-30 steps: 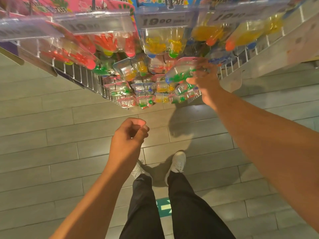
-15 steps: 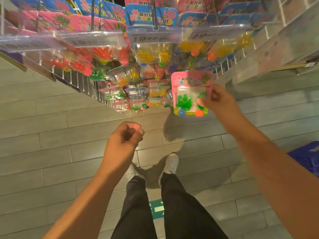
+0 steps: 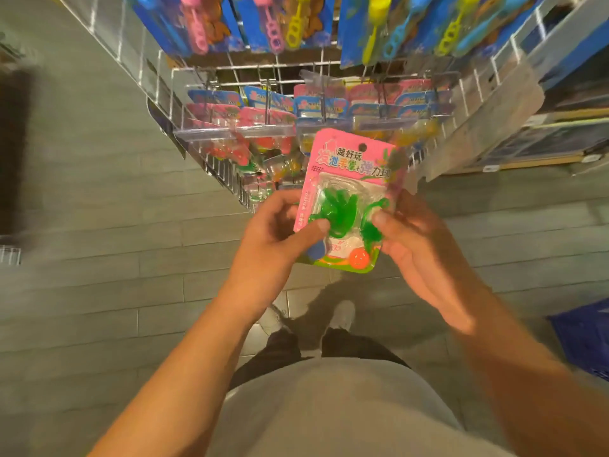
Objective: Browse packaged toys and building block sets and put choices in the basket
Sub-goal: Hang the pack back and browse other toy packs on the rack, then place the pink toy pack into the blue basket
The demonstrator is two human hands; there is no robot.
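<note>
While both hands hold it up in front of the wire display rack [image 3: 211, 159], the pink blister pack [image 3: 349, 179] stands nearly upright, tilted a little to the right, its printed front facing the camera. The left hand [image 3: 280, 239] grips the pack's lower left edge, thumb pressed flat on the clear bubble beside the green hand-shaped toy [image 3: 333, 209] and the other fingers curled behind the card. The right hand [image 3: 425, 249] pinches the lower right edge, its thumb lying on the bubble over a second green piece [image 3: 372, 229], the rest of its fingers tucked behind. An orange ball [image 3: 359, 258] shows at the bottom of the bubble between the two thumbs, and a blue ball [image 3: 318, 250] peeks out just under the left thumb.

Behind the pack, more pink and blue carded toys [image 3: 263, 117] hang from pegs on the rack, with clear price-tag holders [image 3: 263, 130] at the peg ends; their print is too blurred to read. Above them hangs a row of blue cards carrying pink, yellow and blue wands [image 3: 273, 31]. A grey shelf unit [image 3: 560, 103] stands to the right. Low at the right edge, a corner of a blue basket [image 3: 586, 338] sits on the grey plank floor [image 3: 99, 225], well apart from the pack. Below the hands are a grey shirt, dark trousers and white shoes [image 3: 342, 313].
</note>
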